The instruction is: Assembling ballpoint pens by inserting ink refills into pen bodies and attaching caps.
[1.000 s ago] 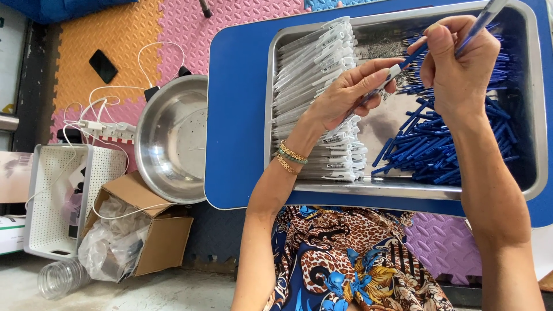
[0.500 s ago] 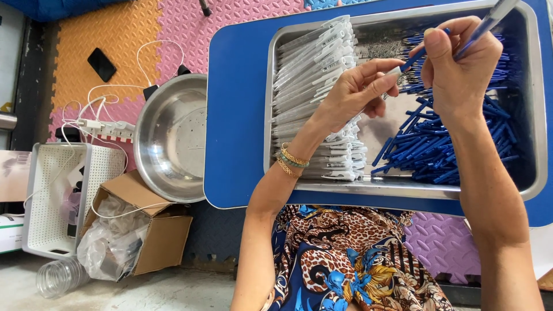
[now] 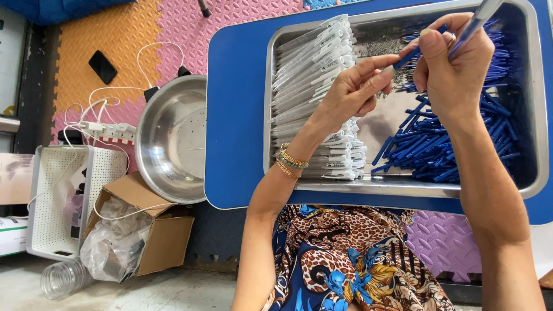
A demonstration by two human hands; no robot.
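Above the steel tray [image 3: 536, 115], near its far right corner, a blue pen barrel [image 3: 472, 26] is gripped by the right hand [image 3: 455, 72], with thumb and fingers closed around the lower part. Its long axis is slanted: the upper end points away and to the right, past the tray's far edge, and the lower end points toward the left hand [image 3: 351, 95]. A small blue piece [image 3: 406, 57], prob. a cap or tip, is pinched betw. the left thumb and forefinger. It is held just beside the barrel's lower end, approx. on the same line; whether they touch cannot be told. Both hands are therefore closed on something, neither is released.

Under the hands, loose blue pen parts [image 3: 438, 155] are heaped along the tray's right side, mostly lying diagonally. White packaged items [image 3: 314, 86] are stacked in a row along the tray's left edge. The tray is placed on a blue board [image 3: 236, 115], with a round steel bowl [image 3: 170, 138] at the board's left edge.
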